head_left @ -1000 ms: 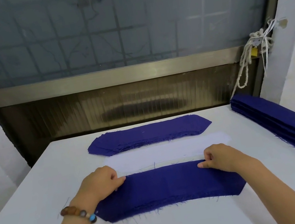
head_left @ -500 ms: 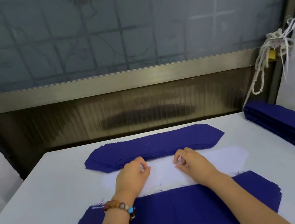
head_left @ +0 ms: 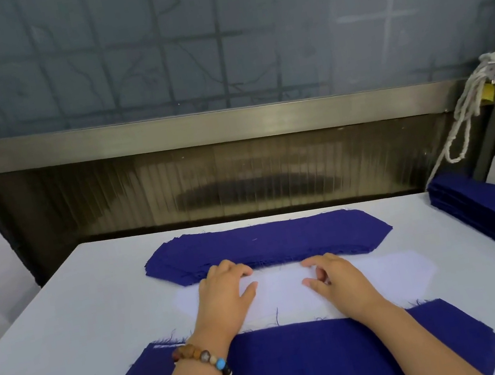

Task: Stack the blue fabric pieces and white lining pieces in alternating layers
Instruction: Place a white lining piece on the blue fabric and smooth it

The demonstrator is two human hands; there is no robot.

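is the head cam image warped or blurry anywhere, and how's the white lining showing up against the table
Head view: wide-angle bend bows the metal sill and table edges; lighting is soft, with faint shadows; the white lining barely contrasts with the pale table; the left hand and right hand look slightly soft; the far blue stack reads clearly.

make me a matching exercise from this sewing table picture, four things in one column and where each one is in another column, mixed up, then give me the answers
Things:
1. white lining piece
2. far blue stack
3. near blue stack
4. beaded bracelet

Places:
A. on the left wrist
B. closest to the person, under both forearms
C. at the table's back edge, beyond the fingertips
D. between the two blue stacks, under both hands

Pairs: 1-D, 2-C, 3-B, 4-A
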